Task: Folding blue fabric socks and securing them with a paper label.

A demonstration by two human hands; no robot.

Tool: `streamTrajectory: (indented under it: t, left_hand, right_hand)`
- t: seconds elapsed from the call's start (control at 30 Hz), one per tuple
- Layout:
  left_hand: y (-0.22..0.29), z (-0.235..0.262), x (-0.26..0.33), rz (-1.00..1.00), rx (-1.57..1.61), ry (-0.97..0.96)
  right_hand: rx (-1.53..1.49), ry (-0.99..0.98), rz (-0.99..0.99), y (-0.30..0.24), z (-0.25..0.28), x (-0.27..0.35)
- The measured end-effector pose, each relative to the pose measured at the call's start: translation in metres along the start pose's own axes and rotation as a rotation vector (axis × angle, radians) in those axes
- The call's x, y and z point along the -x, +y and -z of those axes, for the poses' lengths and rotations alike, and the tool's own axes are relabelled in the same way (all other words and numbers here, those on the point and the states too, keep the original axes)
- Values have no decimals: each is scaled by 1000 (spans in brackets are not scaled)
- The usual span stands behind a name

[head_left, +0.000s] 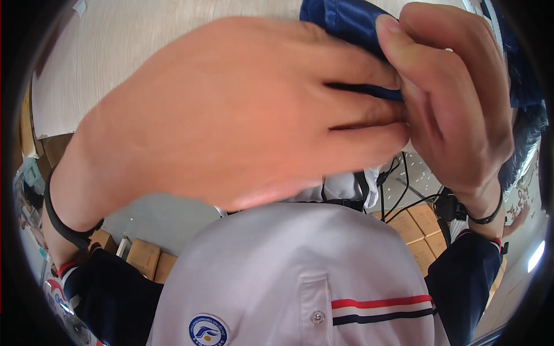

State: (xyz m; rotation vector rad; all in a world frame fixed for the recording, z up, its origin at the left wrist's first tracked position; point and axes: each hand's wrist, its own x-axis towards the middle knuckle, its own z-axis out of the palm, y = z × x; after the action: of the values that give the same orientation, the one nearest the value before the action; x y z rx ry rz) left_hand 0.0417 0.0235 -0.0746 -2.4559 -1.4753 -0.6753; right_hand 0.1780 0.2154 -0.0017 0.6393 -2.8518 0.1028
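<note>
Up close, the left hand (231, 115) and right hand (456, 98) meet at the far right, both pinching a dark blue cloth (346, 23). Its visible fold runs roughly left to right; which way it points cannot be told. With so little gripped, it could likely slip free.

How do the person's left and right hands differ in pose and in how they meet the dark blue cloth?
The left hand lies flat, back to the camera, fingers stretched toward the dark blue cloth; the right hand is curled, thumb pressed on the fabric. The left fills most of the picture; the right sits at the edge. Both wear a dark wristband and touch the cloth.
</note>
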Motion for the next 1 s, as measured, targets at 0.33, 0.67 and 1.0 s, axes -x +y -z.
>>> streamTrajectory:
  t: [0.33, 0.67, 1.0]
  left_hand:
    - [21, 2, -21, 738, 229, 456]
    - [24, -3, -36, 436, 5, 304]
    - [67, -19, -63, 406, -338, 296]
  right_hand:
    - [-43, 262, 26, -20, -34, 17]
    - [-671, 56, -142, 3, -36, -34]
    - [-636, -256, -332, 17, 55, 14]
